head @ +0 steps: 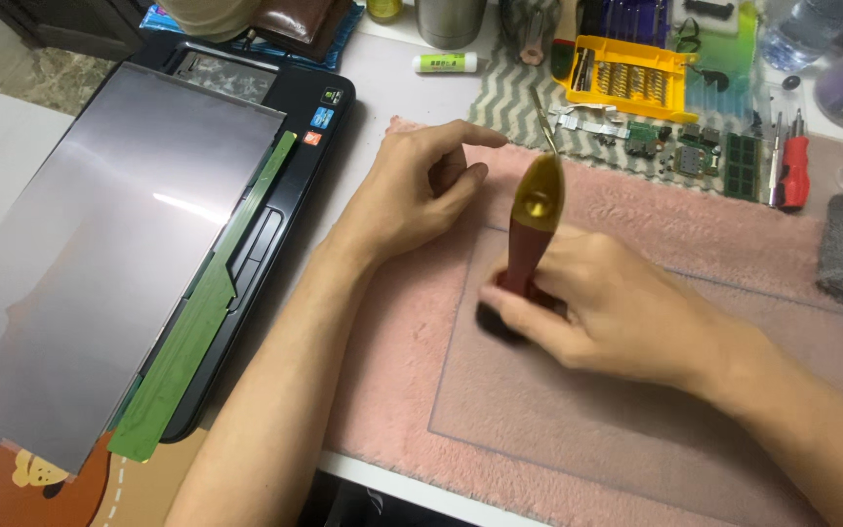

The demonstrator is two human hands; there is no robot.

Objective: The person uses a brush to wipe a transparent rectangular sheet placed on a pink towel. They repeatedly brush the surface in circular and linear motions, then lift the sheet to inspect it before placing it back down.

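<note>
Head view: right hand (617,312) fingers grip red screwdriver (529,234); left hand (421,190) loosely curled, empty.

screen panel (100,254) on laptop (285,195) | mat (636,429) right of laptop | bit case (631,78) behind mat

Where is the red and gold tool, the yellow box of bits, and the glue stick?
red and gold tool (537,210): head view, gold upper part.
yellow bit box (631,78): head view, middle of tray.
glue stick (444,62): head view, white barrel.
</note>
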